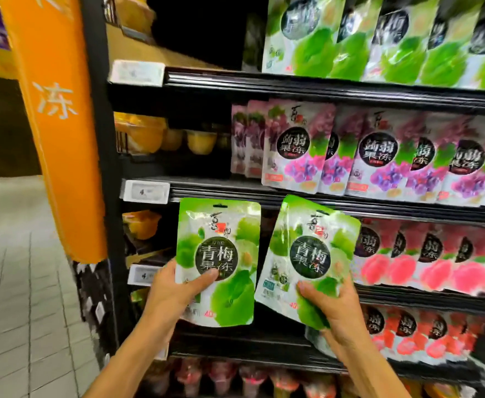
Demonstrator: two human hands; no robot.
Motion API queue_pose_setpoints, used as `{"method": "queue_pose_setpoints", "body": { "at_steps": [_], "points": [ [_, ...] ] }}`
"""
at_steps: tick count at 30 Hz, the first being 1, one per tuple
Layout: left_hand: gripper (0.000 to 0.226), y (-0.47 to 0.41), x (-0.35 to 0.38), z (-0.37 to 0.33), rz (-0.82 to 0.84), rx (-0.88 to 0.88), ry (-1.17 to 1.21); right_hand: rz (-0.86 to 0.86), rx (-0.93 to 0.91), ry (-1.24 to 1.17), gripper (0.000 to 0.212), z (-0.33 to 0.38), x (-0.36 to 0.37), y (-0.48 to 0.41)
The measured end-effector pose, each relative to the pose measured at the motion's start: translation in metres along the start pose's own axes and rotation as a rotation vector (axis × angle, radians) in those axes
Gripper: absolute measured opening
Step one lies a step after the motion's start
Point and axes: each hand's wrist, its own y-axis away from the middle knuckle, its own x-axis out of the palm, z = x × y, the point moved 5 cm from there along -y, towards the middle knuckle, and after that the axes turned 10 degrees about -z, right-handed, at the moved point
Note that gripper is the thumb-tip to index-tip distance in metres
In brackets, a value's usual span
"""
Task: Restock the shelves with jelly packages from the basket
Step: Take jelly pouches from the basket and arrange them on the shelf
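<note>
My left hand [175, 291] grips the lower left corner of a green plum jelly package [221, 248], thumb across its front, and holds it upright before the shelves. My right hand [333, 305] grips the bottom of a second green jelly package [307, 254], tilted to the right; more pouch edges show behind it, so it may be a small stack. Both packages hang in front of the third shelf down. A row of matching green packages [379, 38] stands on the top shelf at the right. The basket is out of view.
Purple grape jelly packages [379, 150] fill the second shelf, pink peach ones [436, 254] the third and fourth. Yellow fruit cups [149, 136] sit at the left of the shelves. An orange banner [57, 124] hangs along the black shelf post. Tiled floor [20, 282] lies at the left.
</note>
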Motion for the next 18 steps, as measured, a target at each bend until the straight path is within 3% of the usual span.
{"method": "queue_pose_setpoints", "body": {
  "at_steps": [9,13,18],
  "points": [
    [0.039,-0.061,-0.006,-0.077,0.144,0.134,0.100,-0.117,-0.216,0.122,0.068,0.053,0.046,-0.018],
    [0.038,-0.079,0.008,-0.118,0.232,0.187,0.153,-0.072,-0.293,0.159,0.074,0.098,0.074,-0.031],
    [0.044,-0.101,0.023,-0.181,0.235,0.218,0.208,-0.004,-0.388,0.198,0.056,0.179,0.121,-0.063]
  ]
}}
